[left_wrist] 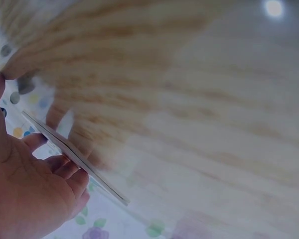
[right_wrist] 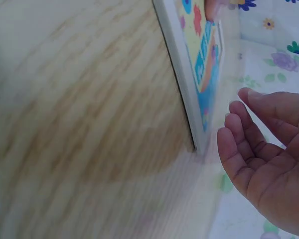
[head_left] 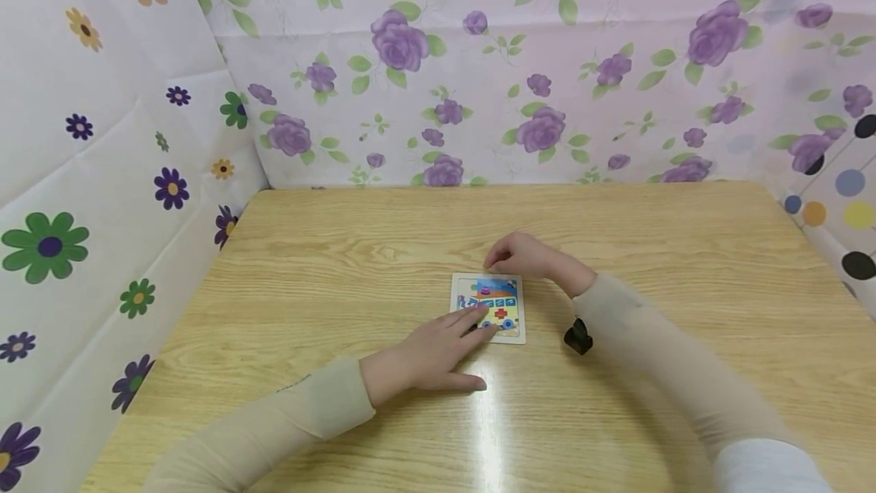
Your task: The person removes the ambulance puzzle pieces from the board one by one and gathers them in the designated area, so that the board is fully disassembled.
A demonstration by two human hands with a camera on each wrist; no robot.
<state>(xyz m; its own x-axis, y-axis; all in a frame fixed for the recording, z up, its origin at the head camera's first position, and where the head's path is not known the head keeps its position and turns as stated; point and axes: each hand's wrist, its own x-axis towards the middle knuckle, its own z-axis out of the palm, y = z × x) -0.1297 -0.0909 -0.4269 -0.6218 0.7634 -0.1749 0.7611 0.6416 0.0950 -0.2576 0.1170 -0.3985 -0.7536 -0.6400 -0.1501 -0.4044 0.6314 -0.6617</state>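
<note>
A small square picture puzzle (head_left: 509,303) with a white frame lies flat on the table, showing a colourful vehicle with a red cross. My left hand (head_left: 438,352) rests its outstretched fingers on the puzzle's lower left part, covering some of the picture, while the thumb lies apart on the wood. Just beyond the top right corner is my right hand (head_left: 527,256), its fingers loosely bent and holding nothing. In the right wrist view a gap shows between the right fingertips and the puzzle's edge (right_wrist: 182,74). The left wrist view has the puzzle edge-on under the left fingers.
The wooden table (head_left: 328,249) reaches back to a wall sheet (head_left: 472,97) with purple flowers. A flower-printed sheet (head_left: 103,173) borders the left side, a dotted one the right. A small black object (head_left: 579,337) is beside the right sleeve.
</note>
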